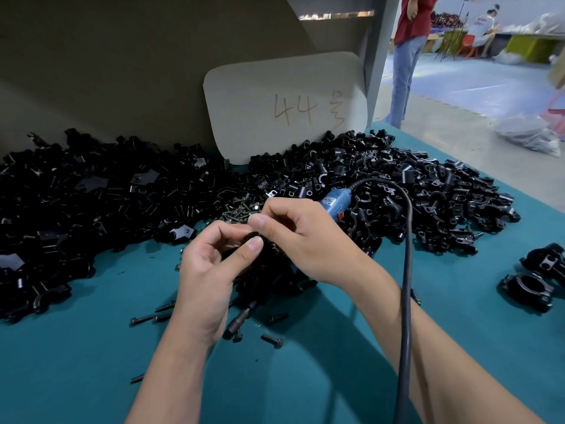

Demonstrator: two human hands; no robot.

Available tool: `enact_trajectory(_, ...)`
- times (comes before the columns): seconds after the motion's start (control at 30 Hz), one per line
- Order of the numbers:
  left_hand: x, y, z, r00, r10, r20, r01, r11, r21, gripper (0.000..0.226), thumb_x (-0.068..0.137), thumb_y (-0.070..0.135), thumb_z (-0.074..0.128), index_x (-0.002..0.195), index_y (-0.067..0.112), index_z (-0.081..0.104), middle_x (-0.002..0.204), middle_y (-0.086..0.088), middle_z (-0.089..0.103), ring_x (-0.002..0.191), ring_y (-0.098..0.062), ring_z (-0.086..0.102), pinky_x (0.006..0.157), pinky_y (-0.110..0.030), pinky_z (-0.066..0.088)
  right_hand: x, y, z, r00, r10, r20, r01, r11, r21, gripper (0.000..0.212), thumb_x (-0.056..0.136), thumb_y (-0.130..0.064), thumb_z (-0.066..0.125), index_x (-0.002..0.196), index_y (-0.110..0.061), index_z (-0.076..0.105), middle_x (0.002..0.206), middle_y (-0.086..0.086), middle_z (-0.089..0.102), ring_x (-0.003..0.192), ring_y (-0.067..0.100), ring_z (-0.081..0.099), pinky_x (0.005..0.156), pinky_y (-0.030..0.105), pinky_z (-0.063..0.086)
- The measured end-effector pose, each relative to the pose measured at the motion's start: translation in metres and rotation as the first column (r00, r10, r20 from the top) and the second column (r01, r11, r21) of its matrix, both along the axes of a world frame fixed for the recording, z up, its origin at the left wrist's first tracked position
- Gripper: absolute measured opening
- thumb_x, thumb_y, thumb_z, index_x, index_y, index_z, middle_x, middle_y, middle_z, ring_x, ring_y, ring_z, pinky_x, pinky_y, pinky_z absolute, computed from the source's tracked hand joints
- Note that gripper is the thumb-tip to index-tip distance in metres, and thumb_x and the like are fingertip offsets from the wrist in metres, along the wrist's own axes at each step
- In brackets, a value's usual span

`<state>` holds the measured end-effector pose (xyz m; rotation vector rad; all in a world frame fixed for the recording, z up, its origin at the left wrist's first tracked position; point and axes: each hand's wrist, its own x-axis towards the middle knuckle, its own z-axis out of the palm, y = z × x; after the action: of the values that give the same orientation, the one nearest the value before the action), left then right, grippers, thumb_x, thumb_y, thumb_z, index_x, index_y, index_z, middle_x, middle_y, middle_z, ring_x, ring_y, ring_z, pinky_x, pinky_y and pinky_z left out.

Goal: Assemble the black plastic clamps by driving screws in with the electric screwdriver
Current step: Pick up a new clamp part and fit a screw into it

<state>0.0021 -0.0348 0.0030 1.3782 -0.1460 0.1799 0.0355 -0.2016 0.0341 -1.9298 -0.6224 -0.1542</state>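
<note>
Head view: clamp-part heaps [382, 191] flank hands; loose screws [272, 340] below; cable [408, 270] crosses right forearm.

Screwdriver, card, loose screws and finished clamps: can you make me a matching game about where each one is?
Things:
1. electric screwdriver
2. card with red 44
3. loose screws
4. assembled clamps

Places:
A. leaning on the back wall
B. far right of the teal table, apart from the piles
C. behind the right hand, lying on the black parts
D. on the table by the left hand wrist

Pairs: 1-C, 2-A, 3-D, 4-B
</note>
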Motion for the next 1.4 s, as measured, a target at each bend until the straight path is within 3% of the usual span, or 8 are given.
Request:
enact_trajectory(0.13, 0.001, 0.002, 0.0, 1.0, 0.002, 0.007, -0.002, 1.0, -0.027, 0.008, 0.078, 0.02, 0.078, 0.081, 0.027, 0.075, 0.096, -0.002, 0.073, 0.099, -0.018, 0.068, 0.081, -0.023, 0.056, -0.002, 0.004, 0.001, 1.0, 0.007, 0.014, -0.006, 0.999, -0.049, 0.047, 0.108, -0.033, 0.055, 0.068, -0.007, 0.054, 0.062, 0.009, 0.042, 0.06, 0.021, 0.039, 0.057, 0.036, 0.035)
enact_trajectory(0.37, 0.002, 0.001, -0.001, 1.0, -0.009, 0.006, 0.009, 0.999, -0.036, 0.015, 0.074, 0.027, 0.085, 0.082, 0.025, 0.074, 0.097, -0.006, 0.073, 0.098, -0.02, 0.068, 0.081, -0.024, 0.056, -0.003, 0.0, 0.006, 0.998, 0.017, 0.056, -0.009, 0.992, -0.129, 0.036, 0.108, -0.025, 0.056, 0.076, -0.009, 0.053, 0.068, 0.009, 0.05, 0.063, 0.009, 0.039, 0.061, 0.022, 0.034)
enact_trajectory(0.67, 0.001, 0.001, 0.001, 0.995, -0.045, -0.088, 0.041, 0.998, -0.044, 0.015, 0.084, 0.03, 0.073, 0.085, 0.015, 0.069, 0.081, 0.003, 0.066, 0.077, -0.009, 0.06, 0.064, -0.022, 0.05, -0.003, -0.001, 0.005, 0.998, 0.049, 0.042, -0.044, 0.993, -0.106, 0.015, 0.105, -0.016, 0.06, 0.094, -0.007, 0.059, 0.079, 0.009, 0.06, 0.07, 0.02, 0.05, 0.064, 0.03, 0.043)
enact_trajectory(0.8, 0.0, 0.004, 0.002, 0.991, -0.074, -0.108, 0.066, 0.995, -0.078, 0.024, 0.082, 0.025, 0.074, 0.096, 0.006, 0.067, 0.082, -0.001, 0.066, 0.076, -0.01, 0.064, 0.064, -0.02, 0.053, 0.0, -0.005, 0.004, 0.995, 0.096, -0.017, -0.097, 0.995, -0.01, 0.001, 0.1, -0.005, 0.066, 0.1, -0.004, 0.066, 0.078, -0.009, 0.06, 0.065, 0.003, 0.053, 0.061, 0.017, 0.044)
enact_trajectory(1.0, -0.001, 0.003, 0.004, 0.991, -0.084, -0.102, 0.075, 0.993, -0.087, 0.023, 0.082, 0.021, 0.074, 0.099, 0.007, 0.068, 0.089, -0.006, 0.065, 0.08, -0.012, 0.064, 0.067, -0.021, 0.054, 0.004, -0.013, 0.003, 0.982, 0.144, -0.121, -0.119, 0.974, 0.194, 0.015, 0.093, 0.003, 0.072, 0.102, -0.008, 0.078, 0.086, 0.015, 0.073, 0.054, 0.021, 0.055, 0.054, 0.033, 0.049)
enact_trajectory(1.17, -0.001, 0.004, 0.003, 0.994, -0.081, -0.069, 0.075, 0.994, -0.079, 0.012, 0.083, 0.02, 0.074, 0.092, 0.014, 0.07, 0.083, 0.002, 0.067, 0.078, -0.008, 0.064, 0.066, -0.019, 0.053, 0.007, -0.014, 0.002, 0.987, 0.098, -0.126, -0.077, 0.984, 0.162, 0.003, 0.093, -0.012, 0.077, 0.092, -0.013, 0.079, 0.079, 0.013, 0.072, 0.052, 0.018, 0.055, 0.049, 0.029, 0.048)
enact_trajectory(1.3, -0.001, 0.003, 0.003, 0.995, -0.082, -0.056, 0.077, 0.994, -0.076, 0.005, 0.083, 0.021, 0.075, 0.087, 0.02, 0.073, 0.081, 0.004, 0.067, 0.075, -0.007, 0.065, 0.066, -0.019, 0.053, 0.006, -0.011, 0.001, 0.997, 0.016, -0.078, -0.009, 0.996, 0.092, 0.031, 0.099, -0.03, 0.07, 0.079, -0.006, 0.07, 0.072, 0.027, 0.058, 0.054, 0.018, 0.047, 0.049, 0.032, 0.04)
enact_trajectory(1.4, 0.0, 0.002, 0.002, 0.995, -0.075, -0.07, 0.068, 0.993, -0.093, 0.006, 0.083, 0.021, 0.076, 0.088, 0.02, 0.073, 0.083, 0.001, 0.069, 0.076, -0.009, 0.066, 0.066, -0.019, 0.053, 0.006, -0.011, 0.001, 0.992, 0.033, -0.121, -0.018, 0.992, 0.127, 0.035, 0.105, -0.035, 0.059, 0.086, -0.008, 0.071, 0.076, 0.013, 0.064, 0.064, 0.016, 0.052, 0.047, 0.03, 0.042)
